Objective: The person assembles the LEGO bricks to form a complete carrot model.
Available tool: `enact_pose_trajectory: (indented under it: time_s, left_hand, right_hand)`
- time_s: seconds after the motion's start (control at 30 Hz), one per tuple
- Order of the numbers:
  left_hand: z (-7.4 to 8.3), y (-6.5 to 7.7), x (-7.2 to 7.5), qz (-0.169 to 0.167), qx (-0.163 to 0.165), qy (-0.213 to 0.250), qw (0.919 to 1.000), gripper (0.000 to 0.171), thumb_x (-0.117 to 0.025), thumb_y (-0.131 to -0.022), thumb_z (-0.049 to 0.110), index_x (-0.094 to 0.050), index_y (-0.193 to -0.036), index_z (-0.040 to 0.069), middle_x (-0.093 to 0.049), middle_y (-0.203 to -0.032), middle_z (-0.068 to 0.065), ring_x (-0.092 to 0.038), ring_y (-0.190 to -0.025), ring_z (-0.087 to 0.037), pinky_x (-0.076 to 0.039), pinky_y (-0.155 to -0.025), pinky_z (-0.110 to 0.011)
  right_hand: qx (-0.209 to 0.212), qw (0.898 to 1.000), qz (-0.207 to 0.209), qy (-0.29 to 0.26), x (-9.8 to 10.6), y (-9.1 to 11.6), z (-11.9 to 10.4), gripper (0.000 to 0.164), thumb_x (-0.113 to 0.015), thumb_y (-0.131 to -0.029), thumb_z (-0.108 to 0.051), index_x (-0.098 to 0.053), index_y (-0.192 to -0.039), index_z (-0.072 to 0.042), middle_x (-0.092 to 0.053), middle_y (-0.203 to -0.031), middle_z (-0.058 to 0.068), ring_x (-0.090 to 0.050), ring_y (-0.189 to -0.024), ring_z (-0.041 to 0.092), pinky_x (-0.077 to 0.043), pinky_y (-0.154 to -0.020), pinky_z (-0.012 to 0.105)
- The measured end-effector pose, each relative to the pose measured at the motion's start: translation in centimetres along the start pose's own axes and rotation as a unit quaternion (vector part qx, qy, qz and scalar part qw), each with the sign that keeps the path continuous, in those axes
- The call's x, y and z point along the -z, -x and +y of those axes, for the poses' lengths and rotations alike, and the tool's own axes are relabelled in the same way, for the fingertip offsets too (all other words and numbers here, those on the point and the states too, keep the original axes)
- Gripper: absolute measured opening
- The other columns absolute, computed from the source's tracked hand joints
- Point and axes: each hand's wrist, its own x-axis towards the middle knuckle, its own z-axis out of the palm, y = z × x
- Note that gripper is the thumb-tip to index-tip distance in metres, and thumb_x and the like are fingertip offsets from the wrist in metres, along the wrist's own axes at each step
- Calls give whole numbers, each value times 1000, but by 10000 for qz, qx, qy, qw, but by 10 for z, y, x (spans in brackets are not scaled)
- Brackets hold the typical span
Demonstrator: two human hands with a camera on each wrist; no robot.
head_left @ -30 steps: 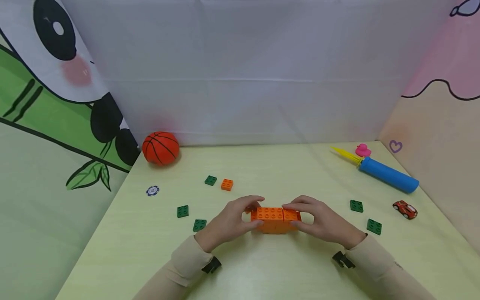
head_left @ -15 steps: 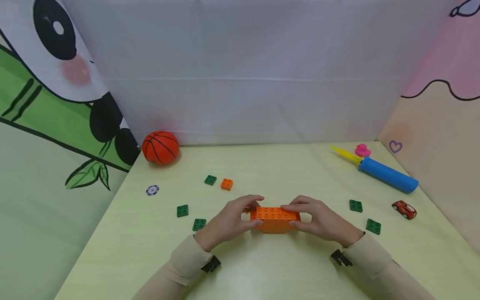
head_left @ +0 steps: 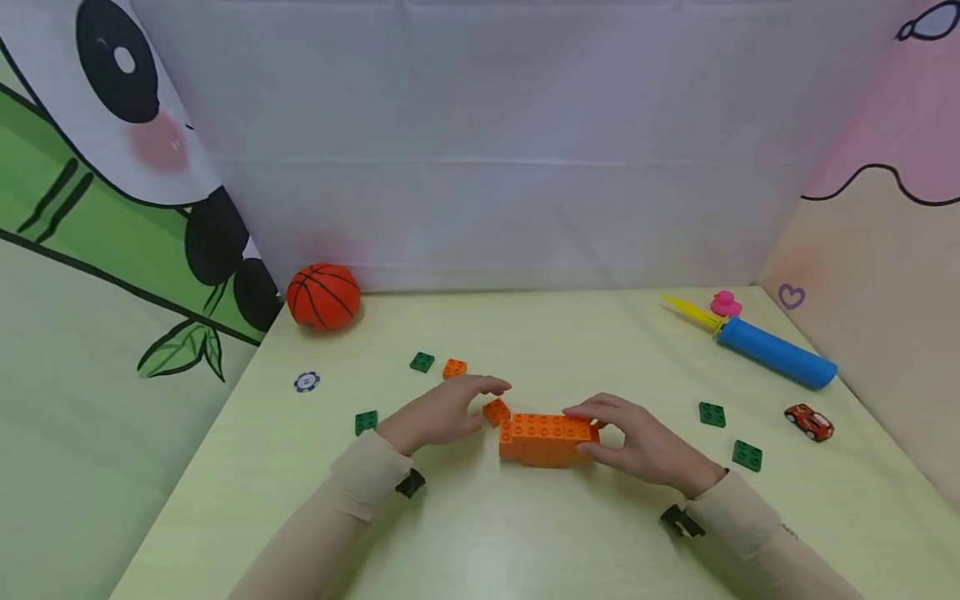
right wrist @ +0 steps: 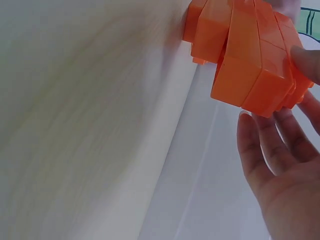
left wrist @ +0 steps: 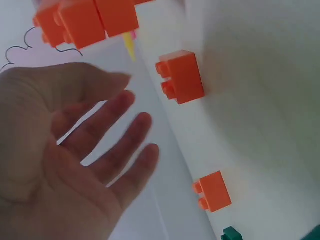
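Observation:
An orange toy brick assembly (head_left: 542,446), studs up, is in front of me at the table's middle. Its right end is pinched between the thumb and fingers of my right hand (head_left: 639,437); the right wrist view shows its stepped underside (right wrist: 240,65). My left hand (head_left: 441,412) is off to the left of the assembly, fingers loosely bent and holding nothing. Just beyond its thumb lies a loose orange brick (head_left: 497,412), close to the assembly's back left corner. Another orange brick (head_left: 454,368) lies farther back, partly overlapped by the left hand's edge.
Green bricks lie at left (head_left: 366,422), back left (head_left: 422,362) and right (head_left: 712,414). A small basketball (head_left: 324,297) and a poker chip (head_left: 307,382) are at far left. On the right are a blue pump (head_left: 776,352), a pink duck (head_left: 725,303) and a red toy car (head_left: 809,422).
My left hand has let go of the assembly's left end and moved left and back, uncovering the loose orange brick. My right hand keeps its grip in nearly the same place.

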Motion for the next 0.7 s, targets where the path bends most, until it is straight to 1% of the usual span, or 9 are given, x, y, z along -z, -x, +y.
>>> enact_pose_trajectory:
  time_s: [0.13, 0.2, 0.27, 0.4, 0.53, 0.6, 0.7]
  left_hand:
    - [-3, -13, -6, -329, 263, -311, 9986, 49, -56, -94, 0, -58, -140, 16, -59, -139, 1, -52, -130, -21, -42, -109, -41]
    - [-3, -17, -9, -380, 317, -400, 9980, 46, -59, -94, 1, -60, -138, 16, -61, -135, 1, -54, -127, -21, -43, -108, -40]
    - [-3, -18, -11, -356, 359, -479, 9976, 42, -62, -94, 3, -62, -135, 15, -63, -131, 0, -56, -123, -21, -44, -107, -40]
    - [-3, -16, -13, -259, 541, -536, 9968, 38, -66, -94, 7, -64, -131, 13, -65, -128, -1, -57, -121, -22, -44, -107, -40]
    - [-3, -12, -15, -214, 788, -467, 9956, 38, -67, -93, 8, -64, -130, 13, -63, -128, -3, -56, -120, -23, -44, -107, -41]
    - [-4, -11, -16, -198, 859, -422, 9952, 39, -68, -92, 8, -63, -130, 13, -63, -126, -3, -57, -116, -22, -45, -106, -41]
    - [-4, -7, -16, -127, 911, -315, 9953, 42, -71, -91, 11, -61, -132, 12, -63, -121, -3, -56, -107, -20, -47, -102, -40]
  right_hand:
    - [39, 9999, -13, -126, -2, 0, 2, 42, -68, -94, -38, -61, -134, -29, -60, -123, -13, -58, -107, 8, -56, -90, 40]
    - [40, 9998, -3, -183, -3, 0, 3, 42, -69, -94, -37, -61, -134, -29, -60, -123, -12, -58, -108, 9, -56, -90, 41]
    - [15, 9997, 15, -226, -3, 0, 3, 42, -69, -94, -37, -61, -134, -29, -60, -123, -12, -58, -108, 9, -56, -90, 42]
    - [-58, 9995, 39, -298, -4, 0, 5, 42, -70, -93, -37, -62, -133, -28, -60, -123, -11, -58, -109, 10, -56, -90, 44]
    - [-148, 9993, 57, -325, -3, 1, 7, 43, -71, -92, -38, -62, -133, -28, -60, -123, -11, -58, -109, 10, -55, -91, 45]
    - [-196, 9993, 59, -318, -3, 2, 7, 44, -71, -92, -39, -62, -134, -27, -60, -123, -12, -58, -109, 10, -55, -91, 45]
    - [-239, 9992, 34, -326, -3, 2, 8, 49, -72, -91, -39, -61, -136, -22, -60, -124, -11, -59, -109, 10, -55, -92, 46]
